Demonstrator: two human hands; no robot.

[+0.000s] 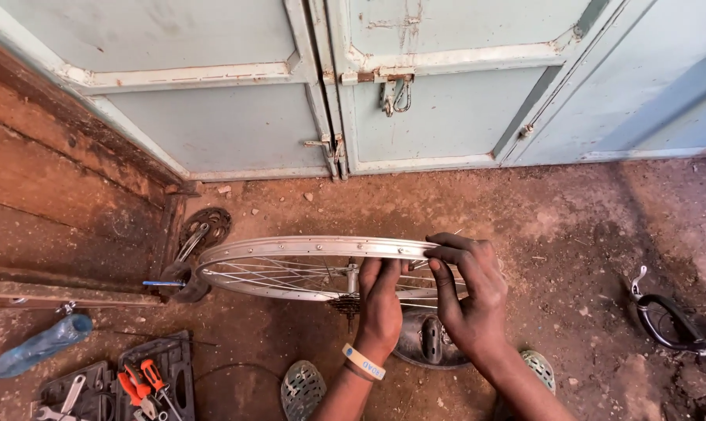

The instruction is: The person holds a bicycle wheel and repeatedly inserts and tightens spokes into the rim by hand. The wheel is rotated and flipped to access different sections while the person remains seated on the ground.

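Spoke work in hand: wheel rim pinched by right hand; left hand closed on spokes beneath. Steadier hold needed next.

Both forearms are bare, with no sleeves in sight. The left hand has a pale band with blue print around its wrist. The right hand wears nothing. Perforated grey-green shoes cover the feet.
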